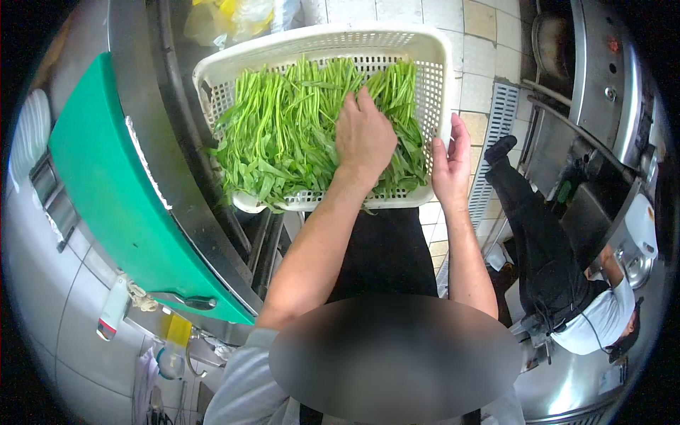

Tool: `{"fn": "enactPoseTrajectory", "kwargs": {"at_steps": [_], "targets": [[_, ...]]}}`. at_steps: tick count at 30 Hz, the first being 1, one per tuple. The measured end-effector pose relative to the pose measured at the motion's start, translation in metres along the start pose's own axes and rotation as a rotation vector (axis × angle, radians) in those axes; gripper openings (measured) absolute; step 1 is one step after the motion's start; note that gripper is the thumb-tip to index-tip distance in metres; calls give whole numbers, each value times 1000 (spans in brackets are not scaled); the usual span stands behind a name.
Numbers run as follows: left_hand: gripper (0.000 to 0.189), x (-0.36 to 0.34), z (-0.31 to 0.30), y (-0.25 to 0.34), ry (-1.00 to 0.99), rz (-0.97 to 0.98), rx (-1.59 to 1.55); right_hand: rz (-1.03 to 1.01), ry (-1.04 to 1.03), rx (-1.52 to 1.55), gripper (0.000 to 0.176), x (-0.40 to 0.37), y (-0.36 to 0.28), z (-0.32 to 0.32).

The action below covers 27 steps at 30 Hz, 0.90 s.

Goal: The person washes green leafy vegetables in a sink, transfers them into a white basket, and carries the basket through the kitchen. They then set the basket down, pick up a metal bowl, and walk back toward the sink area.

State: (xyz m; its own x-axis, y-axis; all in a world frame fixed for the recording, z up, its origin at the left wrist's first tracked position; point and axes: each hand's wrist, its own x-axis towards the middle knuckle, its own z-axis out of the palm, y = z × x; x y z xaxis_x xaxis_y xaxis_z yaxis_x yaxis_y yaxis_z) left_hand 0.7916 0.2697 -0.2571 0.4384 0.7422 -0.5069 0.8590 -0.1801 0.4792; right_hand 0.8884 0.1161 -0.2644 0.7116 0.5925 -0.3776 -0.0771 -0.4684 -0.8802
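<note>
A white perforated plastic basket filled with long green leafy stems rests against the edge of a steel counter in front of me. My left hand lies palm down on the greens near the basket's middle, fingers pressed into the stems. My right hand grips the basket's right rim, thumb on the inner side and fingers along the outside. Both forearms are bare.
A green cutting board lies on the steel counter to the left. Yellow plastic bags sit beyond the basket. On the right another person in dark trousers and a white top stands at a steel cooking station. A floor drain grate runs across the tiled floor.
</note>
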Motion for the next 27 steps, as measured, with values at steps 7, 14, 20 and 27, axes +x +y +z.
{"fn": "enactPoseTrajectory", "kwargs": {"at_steps": [7, 14, 20, 27], "targets": [[62, 7, -24, -6, -85, 51, 354, -31, 53, -82, 53, -2, -8, 3], [53, -1, -6, -3, 64, 247, 456, -310, 91, -247, 45, -6, -59, 3], [52, 22, -12, -1, -87, 21, 358, -349, -101, -399, 47, 9, -62, 33], [44, 24, -19, -12, -141, 18, 462, -179, -114, -330, 55, 17, -37, 53]]}}
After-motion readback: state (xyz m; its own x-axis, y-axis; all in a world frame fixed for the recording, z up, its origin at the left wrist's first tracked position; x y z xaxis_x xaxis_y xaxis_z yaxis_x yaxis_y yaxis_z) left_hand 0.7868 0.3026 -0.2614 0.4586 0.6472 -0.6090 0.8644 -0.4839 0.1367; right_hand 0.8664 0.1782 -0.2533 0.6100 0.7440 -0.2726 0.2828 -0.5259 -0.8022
